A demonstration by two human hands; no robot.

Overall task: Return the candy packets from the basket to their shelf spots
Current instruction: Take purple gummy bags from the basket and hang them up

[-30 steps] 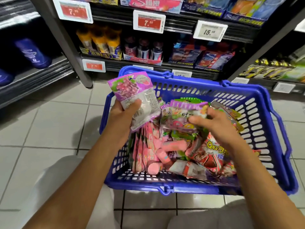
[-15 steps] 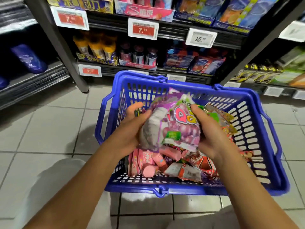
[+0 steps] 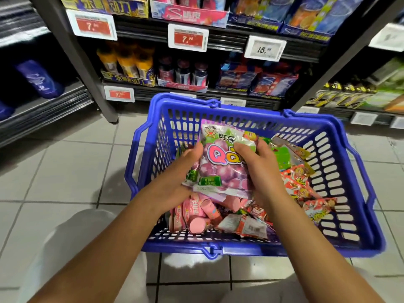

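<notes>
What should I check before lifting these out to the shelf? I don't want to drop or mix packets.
1. Left hand grips the purple grape candy packets: ok.
2. Right hand grips them too: ok.
3. Stack held is all one flavour: cannot tell.
4. Stack is free of the pink candy tubes below: ok.
5. Blue plastic basket sits level on the floor: ok.
6. Matching shelf spot in sight: cannot tell.

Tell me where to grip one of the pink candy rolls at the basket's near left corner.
Pinch a pink candy roll across its round sides, coming from above: the rolls lie packed against the blue basket wall, so only the upper surfaces are free.
</notes>
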